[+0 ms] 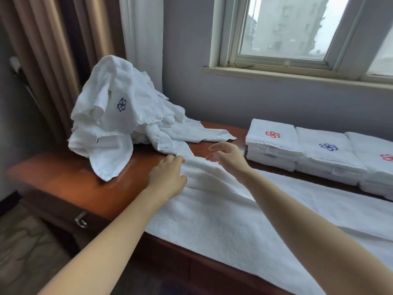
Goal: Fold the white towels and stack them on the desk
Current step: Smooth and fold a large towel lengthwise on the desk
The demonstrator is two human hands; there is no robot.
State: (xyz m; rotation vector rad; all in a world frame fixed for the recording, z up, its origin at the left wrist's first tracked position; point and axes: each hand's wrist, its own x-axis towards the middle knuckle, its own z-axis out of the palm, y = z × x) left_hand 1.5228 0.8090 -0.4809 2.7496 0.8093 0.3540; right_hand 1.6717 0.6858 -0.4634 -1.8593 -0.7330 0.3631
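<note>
Spread towel [234, 220]: flat on tabletop [70, 184], beneath both hands.
Left hand [168, 177]: fingers extended, resting on towel's far corner.
Right hand [227, 156]: fingers loosely spread, holding nothing, just above towel.
Unfolded heap [119, 116]: beyond left hand.
Folded stacks [274, 145]: right of right hand.

Matt, nubbly terry-cloth towel [223, 220] on glossy reddish wooden desk [70, 184] (metal drawer handle [80, 220]).
</note>
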